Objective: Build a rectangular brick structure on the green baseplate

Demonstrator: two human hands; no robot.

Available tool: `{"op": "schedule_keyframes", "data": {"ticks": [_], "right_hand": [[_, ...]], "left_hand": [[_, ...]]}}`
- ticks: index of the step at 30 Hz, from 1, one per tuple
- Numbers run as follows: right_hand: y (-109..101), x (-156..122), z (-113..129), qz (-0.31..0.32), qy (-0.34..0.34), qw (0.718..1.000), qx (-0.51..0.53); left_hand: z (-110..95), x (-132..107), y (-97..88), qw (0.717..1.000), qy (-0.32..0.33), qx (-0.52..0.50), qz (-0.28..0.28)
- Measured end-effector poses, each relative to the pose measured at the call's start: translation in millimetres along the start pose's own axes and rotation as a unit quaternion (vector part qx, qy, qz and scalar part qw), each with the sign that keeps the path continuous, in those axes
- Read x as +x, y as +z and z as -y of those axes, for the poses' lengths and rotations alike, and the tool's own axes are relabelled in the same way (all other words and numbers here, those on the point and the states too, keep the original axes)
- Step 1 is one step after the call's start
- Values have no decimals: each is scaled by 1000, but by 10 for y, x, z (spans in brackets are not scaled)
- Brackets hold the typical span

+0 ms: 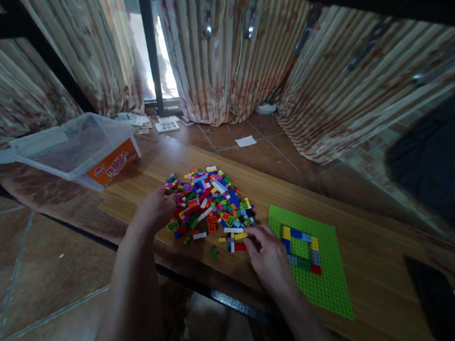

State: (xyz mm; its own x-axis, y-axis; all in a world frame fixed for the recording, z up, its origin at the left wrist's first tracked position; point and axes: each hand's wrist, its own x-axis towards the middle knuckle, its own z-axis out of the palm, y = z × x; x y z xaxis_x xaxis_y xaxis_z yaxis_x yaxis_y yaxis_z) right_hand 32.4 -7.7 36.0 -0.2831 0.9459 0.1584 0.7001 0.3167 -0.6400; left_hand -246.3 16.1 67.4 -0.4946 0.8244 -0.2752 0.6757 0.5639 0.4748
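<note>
A heap of colourful toy building bricks [210, 195] lies on the wooden table. My left hand [154, 209] reaches into the heap's left edge, fingertips among the small bricks and partly hidden. At the near right edge of the heap, my right hand [268, 252] has its thumb and fingers bent around the ends of a few bricks, among them a white brick [234, 230] and a red brick [240, 247]. Whether it grips one of them is unclear. Just right of that hand is a green baseplate [335, 273], bearing a square ring of bricks [302, 263] in several colours.
A clear plastic bin [75, 148] with an orange label stands at the table's left end. A dark flat object [433, 302] lies at the right end. Beyond the table are a tiled floor with papers [246, 141] and striped curtains [228, 60].
</note>
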Motion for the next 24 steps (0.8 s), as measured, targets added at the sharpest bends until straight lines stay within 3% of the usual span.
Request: {"op": "schedule_keyframes", "data": {"ticks": [11,14,17,20,21,24], "right_hand": [[-51,-7,16,2,39,995,87],[-68,-17,1,2,69,991,117],[-61,-44,-7,1,92,980,175],[-48,-74,5,-3,107,965,241],[-45,-82,15,-6,105,961,257],[-46,-93,48,-28,90,955,280]], "left_hand": [[-28,3,25,1000,7,12,-16],[-59,-24,-2,999,9,-5,-50],[-165,-112,-45,988,39,-79,-124],[-368,-289,-32,945,138,-250,-159],[-449,-360,0,928,171,-300,-136],[-677,-560,183,893,246,-376,15]]}}
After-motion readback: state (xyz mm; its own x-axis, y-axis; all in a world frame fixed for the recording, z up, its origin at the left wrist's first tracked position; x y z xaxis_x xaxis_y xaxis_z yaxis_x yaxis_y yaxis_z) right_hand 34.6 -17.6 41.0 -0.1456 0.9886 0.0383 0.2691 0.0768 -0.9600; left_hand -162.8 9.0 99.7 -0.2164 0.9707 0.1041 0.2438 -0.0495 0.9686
